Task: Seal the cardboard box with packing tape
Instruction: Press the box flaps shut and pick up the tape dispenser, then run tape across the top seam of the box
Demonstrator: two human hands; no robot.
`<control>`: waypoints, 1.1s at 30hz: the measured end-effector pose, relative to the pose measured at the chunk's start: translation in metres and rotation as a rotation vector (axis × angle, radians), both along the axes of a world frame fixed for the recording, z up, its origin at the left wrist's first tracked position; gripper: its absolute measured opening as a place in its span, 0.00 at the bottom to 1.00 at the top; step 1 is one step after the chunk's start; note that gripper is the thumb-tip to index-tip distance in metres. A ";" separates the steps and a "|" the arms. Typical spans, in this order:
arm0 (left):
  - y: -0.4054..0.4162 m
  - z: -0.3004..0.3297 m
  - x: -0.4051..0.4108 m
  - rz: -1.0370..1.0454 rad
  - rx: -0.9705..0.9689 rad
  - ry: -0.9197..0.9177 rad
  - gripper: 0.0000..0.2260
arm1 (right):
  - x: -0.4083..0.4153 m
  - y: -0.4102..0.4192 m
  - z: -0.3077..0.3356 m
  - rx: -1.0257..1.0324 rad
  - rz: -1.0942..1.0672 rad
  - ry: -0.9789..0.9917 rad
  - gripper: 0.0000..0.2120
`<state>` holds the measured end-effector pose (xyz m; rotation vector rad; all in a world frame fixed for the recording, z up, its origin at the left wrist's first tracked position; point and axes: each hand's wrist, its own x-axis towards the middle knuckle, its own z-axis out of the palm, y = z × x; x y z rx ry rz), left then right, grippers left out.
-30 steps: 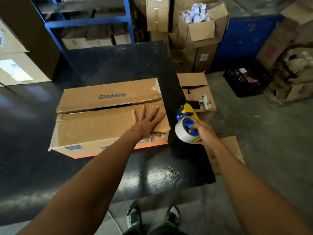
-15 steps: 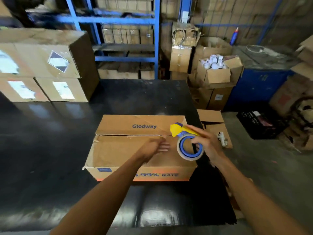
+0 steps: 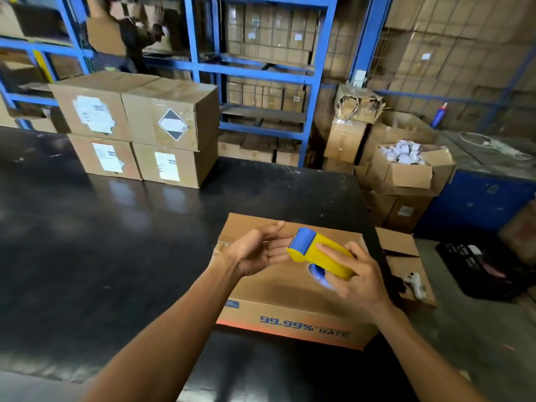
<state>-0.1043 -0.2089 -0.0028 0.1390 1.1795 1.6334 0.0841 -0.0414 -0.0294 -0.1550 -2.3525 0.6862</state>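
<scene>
A brown cardboard box [image 3: 290, 297] with a blue "99.99% RATE" print lies on the black table [image 3: 116, 242], its flaps folded down. Above the box my right hand [image 3: 355, 275] grips a yellow and blue tape dispenser [image 3: 317, 253], roller end pointing left. My left hand [image 3: 258, 249] hovers over the box's left part, palm up and fingers spread, its fingertips right beside the dispenser's blue roller. The tape roll is mostly hidden behind the dispenser and my right hand.
Stacked labelled boxes [image 3: 139, 126] stand at the table's far left. Blue shelving [image 3: 261, 71] with cartons fills the back. An open box of white rolls [image 3: 406, 163] and a low carton with a white handheld device [image 3: 414, 282] sit to the right, beside a black crate [image 3: 478, 271].
My left hand has lifted off the box top and turned palm up. My right hand has brought the dispenser over the box and tilted it. The camera has tilted upward.
</scene>
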 end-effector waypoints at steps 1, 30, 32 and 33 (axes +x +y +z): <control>-0.005 -0.001 -0.004 0.020 0.019 -0.020 0.12 | -0.004 -0.006 0.002 -0.037 0.012 0.041 0.24; -0.050 -0.093 -0.125 0.676 -0.710 0.533 0.16 | -0.155 0.029 -0.008 0.308 0.232 -0.497 0.15; -0.049 -0.102 -0.126 0.692 -0.729 0.548 0.16 | -0.163 0.032 -0.015 0.294 0.209 -0.581 0.16; -0.048 -0.107 -0.127 0.691 -0.734 0.552 0.16 | -0.166 0.034 -0.018 0.298 0.209 -0.630 0.17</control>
